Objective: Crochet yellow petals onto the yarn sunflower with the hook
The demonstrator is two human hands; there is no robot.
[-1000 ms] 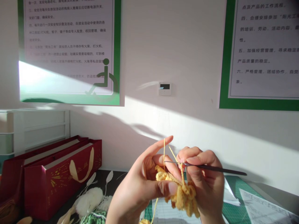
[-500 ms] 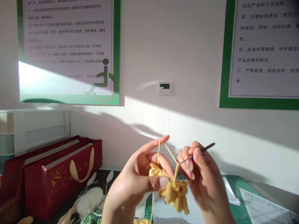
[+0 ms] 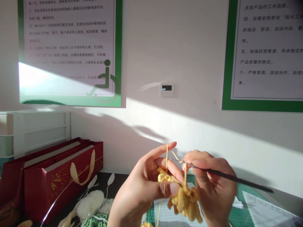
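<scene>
Workshop, seemingly — crochet yarn [image 3: 91,204], cutting mat [image 3: 239,216], rule posters [image 3: 71,37] on wall [image 3: 189,47].

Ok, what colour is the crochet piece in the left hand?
The crochet piece in the left hand is golden yellow; the head view shows it best.

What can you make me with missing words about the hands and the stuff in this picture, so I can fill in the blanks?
1. The crocheted piece in the left hand is the colour ____.
2. The dark hook is held in the ____ hand.
3. The yarn runs over the left hand's raised ____ finger.
4. The front paper bag is dark ____.

Missing words: yellow; right; index; red.
</scene>
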